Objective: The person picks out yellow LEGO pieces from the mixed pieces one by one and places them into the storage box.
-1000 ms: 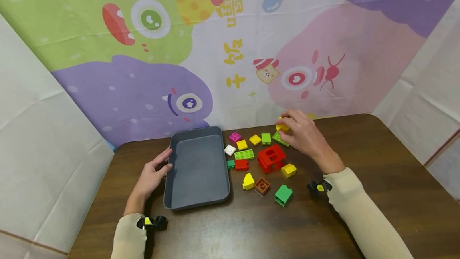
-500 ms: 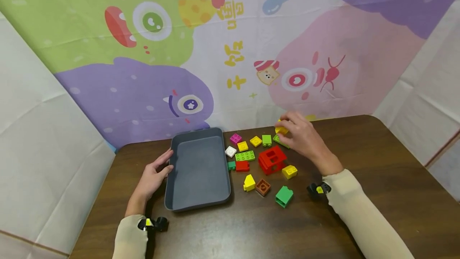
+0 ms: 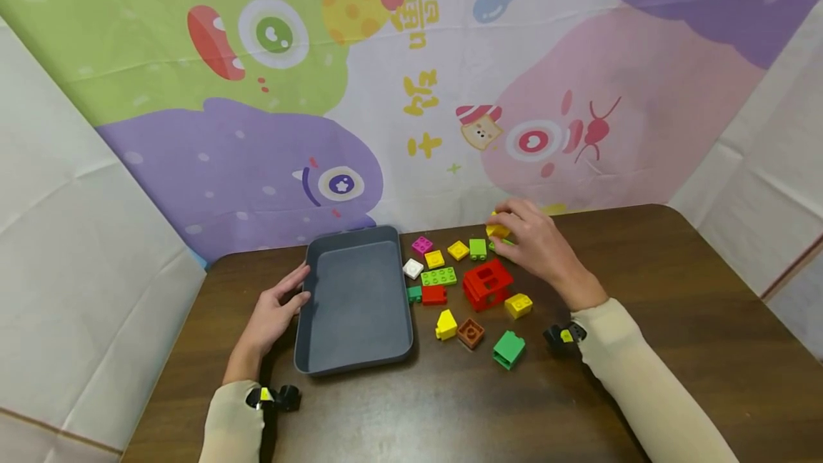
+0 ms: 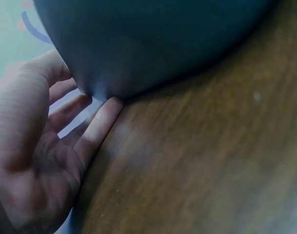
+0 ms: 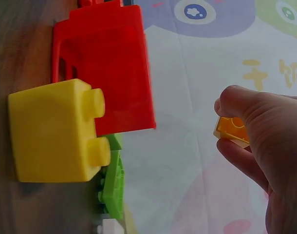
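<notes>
Right now, yellow brick (image 3: 497, 228) pinched in right grip (image 3: 536, 245), above the table (image 3: 675, 349).

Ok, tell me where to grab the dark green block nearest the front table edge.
Pinch the dark green block across its two smooth side walls, coming from above. It stands apart from the brown brick, so the fingers fit on both sides; the studded top offers less flat surface.

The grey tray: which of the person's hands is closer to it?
The left hand: its fingers touch the grey tray's left wall. The right hand is far off to the tray's right, pinching a yellow block.
</notes>
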Available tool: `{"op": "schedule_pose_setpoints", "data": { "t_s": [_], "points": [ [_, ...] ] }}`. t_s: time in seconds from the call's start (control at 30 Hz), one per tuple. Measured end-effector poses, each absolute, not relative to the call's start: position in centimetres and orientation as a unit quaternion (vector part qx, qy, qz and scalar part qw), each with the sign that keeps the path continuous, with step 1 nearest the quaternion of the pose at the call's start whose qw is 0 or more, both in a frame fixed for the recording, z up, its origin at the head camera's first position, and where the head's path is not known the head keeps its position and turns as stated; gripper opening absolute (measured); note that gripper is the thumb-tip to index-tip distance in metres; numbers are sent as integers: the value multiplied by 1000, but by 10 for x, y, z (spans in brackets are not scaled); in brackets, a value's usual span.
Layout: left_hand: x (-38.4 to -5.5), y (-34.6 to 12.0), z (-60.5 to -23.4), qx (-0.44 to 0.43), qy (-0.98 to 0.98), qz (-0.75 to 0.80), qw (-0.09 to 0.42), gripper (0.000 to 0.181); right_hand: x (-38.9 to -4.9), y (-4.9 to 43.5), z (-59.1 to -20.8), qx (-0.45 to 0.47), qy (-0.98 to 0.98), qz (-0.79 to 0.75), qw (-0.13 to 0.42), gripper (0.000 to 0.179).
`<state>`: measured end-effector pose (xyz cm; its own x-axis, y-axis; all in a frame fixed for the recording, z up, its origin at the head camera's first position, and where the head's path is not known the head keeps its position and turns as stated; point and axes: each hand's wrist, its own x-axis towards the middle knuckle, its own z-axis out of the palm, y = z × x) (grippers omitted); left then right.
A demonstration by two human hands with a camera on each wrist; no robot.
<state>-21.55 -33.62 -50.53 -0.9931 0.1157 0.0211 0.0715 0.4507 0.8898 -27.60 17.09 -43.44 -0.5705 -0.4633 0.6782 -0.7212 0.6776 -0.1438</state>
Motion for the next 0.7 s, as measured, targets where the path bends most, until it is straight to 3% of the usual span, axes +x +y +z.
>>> {"op": "schedule_pose_setpoints", "data": {
  "t_s": [0.37,0.7],
  "points": [
    [-213,-333,-499,52,852,521,21,59,-285,166,-406,349,-858,200,318,25],
    [-212,-332,-498,53,851,522,24,59,-291,166,-407,344,-876,210,266,23]
  ]
}}
